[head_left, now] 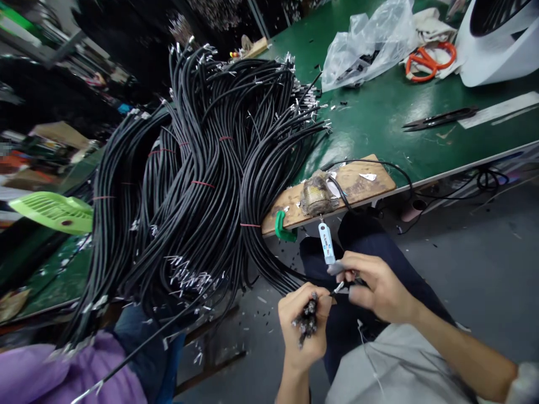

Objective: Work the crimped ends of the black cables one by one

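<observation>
My left hand (304,325) is wrapped round a bundle of black cables, whose cut ends (307,321) stick out of the fist. To its right, my right hand (377,283) is closed, thumb and fingers together near a white-tipped cable end (339,287); what it pinches is too small to name. A light blue tool (325,243) hangs just above the right fingertips, below a taped lump (316,193) on a wooden board (370,182). Large bundles of black cables (210,151), tied with red bands, lie to the left and drape over the table edge.
A green clamp (285,227) grips the board. On the green table (379,112) are orange-handled scissors (430,62), a plastic bag (366,47), dark tweezers (440,119) and a white appliance (497,45). A person's purple sleeve (84,370) shows at lower left, near a light green object (54,211).
</observation>
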A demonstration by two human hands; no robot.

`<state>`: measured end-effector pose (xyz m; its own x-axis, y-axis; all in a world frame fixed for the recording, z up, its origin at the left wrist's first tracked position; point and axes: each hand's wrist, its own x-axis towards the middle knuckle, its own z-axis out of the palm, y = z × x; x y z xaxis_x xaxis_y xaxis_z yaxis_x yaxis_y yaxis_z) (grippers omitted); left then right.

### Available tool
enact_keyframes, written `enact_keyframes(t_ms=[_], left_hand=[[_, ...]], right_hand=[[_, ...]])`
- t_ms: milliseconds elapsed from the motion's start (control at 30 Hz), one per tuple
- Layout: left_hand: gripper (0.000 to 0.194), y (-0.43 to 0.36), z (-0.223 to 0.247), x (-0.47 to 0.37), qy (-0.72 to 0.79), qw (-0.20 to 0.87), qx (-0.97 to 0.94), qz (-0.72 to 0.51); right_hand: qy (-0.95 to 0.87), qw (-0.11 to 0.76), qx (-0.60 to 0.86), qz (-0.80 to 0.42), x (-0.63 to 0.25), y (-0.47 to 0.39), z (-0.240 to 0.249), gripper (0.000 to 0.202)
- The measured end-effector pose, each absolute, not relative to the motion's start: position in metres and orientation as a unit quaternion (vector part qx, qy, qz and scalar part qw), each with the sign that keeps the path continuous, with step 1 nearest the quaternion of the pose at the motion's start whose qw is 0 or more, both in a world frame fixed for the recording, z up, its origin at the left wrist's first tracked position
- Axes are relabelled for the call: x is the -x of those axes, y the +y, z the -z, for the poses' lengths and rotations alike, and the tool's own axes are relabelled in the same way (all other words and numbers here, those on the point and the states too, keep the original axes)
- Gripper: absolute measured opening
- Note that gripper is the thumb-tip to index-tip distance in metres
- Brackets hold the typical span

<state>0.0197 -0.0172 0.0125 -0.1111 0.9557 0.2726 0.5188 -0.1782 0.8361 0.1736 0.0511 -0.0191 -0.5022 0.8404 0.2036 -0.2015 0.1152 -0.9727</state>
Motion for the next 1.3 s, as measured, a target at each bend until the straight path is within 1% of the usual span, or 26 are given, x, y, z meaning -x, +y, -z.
enact_keyframes(t_ms=[100,133,167,200,233,333,367,433,500,533,633,700,767,800,867,967,1100,1200,1300], left_hand=[[0.026,-0.015,-0.015,-0.020,0.611,0.222,-0.622,-0.435],[0.026,-0.014,-0.016,-0.019,0.609,0.231,-0.624,-0.431],[0.026,-0.013,-0.016,-0.017,0.598,0.250,-0.629,-0.430],[0.025,-0.012,-0.016,-0.015,0.580,0.274,-0.634,-0.432],[0.022,-0.011,-0.016,-0.014,0.559,0.296,-0.639,-0.437],[0.017,-0.009,-0.011,-0.011,0.518,0.334,-0.633,-0.469],[0.016,-0.007,-0.009,-0.011,0.516,0.335,-0.626,-0.480],[0.015,-0.005,-0.004,-0.014,0.512,0.331,-0.618,-0.496],[0.013,-0.002,0.000,-0.017,0.515,0.319,-0.615,-0.505],[0.012,-0.001,0.002,-0.019,0.520,0.309,-0.614,-0.507],[0.012,0.003,0.007,-0.024,0.538,0.275,-0.595,-0.530],[0.012,0.003,0.010,-0.026,0.532,0.263,-0.578,-0.561],[0.014,0.003,0.014,-0.026,0.513,0.259,-0.560,-0.597],[0.015,0.003,0.015,-0.026,0.504,0.256,-0.551,-0.614],[0.016,0.004,0.019,-0.027,0.496,0.242,-0.533,-0.641],[0.016,0.007,0.022,-0.028,0.501,0.230,-0.528,-0.646],[0.014,0.014,0.021,-0.029,0.524,0.224,-0.547,-0.614],[0.011,0.017,0.018,-0.029,0.546,0.219,-0.560,-0.584],[0.008,0.016,0.015,-0.027,0.548,0.237,-0.562,-0.573]], right_hand=[[-0.716,0.498,0.240,-0.426,-0.170,0.042,0.018,0.010],[-0.725,0.513,0.234,-0.396,-0.168,0.041,0.019,0.013],[-0.722,0.518,0.221,-0.402,-0.167,0.041,0.020,0.019],[-0.708,0.509,0.203,-0.445,-0.166,0.042,0.021,0.024],[-0.681,0.487,0.179,-0.517,-0.165,0.044,0.022,0.028],[-0.522,0.384,0.107,-0.754,-0.163,0.052,0.028,0.043],[-0.467,0.343,0.096,-0.810,-0.163,0.055,0.030,0.044],[-0.396,0.266,0.105,-0.873,-0.163,0.060,0.032,0.042],[-0.394,0.225,0.152,-0.878,-0.164,0.068,0.029,0.034],[-0.410,0.222,0.181,-0.866,-0.165,0.073,0.026,0.030],[-0.470,0.247,0.251,-0.810,-0.166,0.092,0.016,0.025],[-0.486,0.291,0.281,-0.775,-0.163,0.104,0.008,0.031],[-0.484,0.342,0.294,-0.750,-0.157,0.114,0.002,0.043],[-0.477,0.356,0.294,-0.747,-0.153,0.116,0.000,0.048],[-0.458,0.357,0.283,-0.764,-0.145,0.118,-0.002,0.054],[-0.396,0.350,0.256,-0.809,-0.137,0.115,0.000,0.053],[-0.310,0.360,0.225,-0.851,-0.133,0.110,0.004,0.050],[-0.277,0.362,0.206,-0.866,-0.132,0.108,0.005,0.047],[-0.270,0.340,0.180,-0.882,-0.135,0.106,0.012,0.050]])
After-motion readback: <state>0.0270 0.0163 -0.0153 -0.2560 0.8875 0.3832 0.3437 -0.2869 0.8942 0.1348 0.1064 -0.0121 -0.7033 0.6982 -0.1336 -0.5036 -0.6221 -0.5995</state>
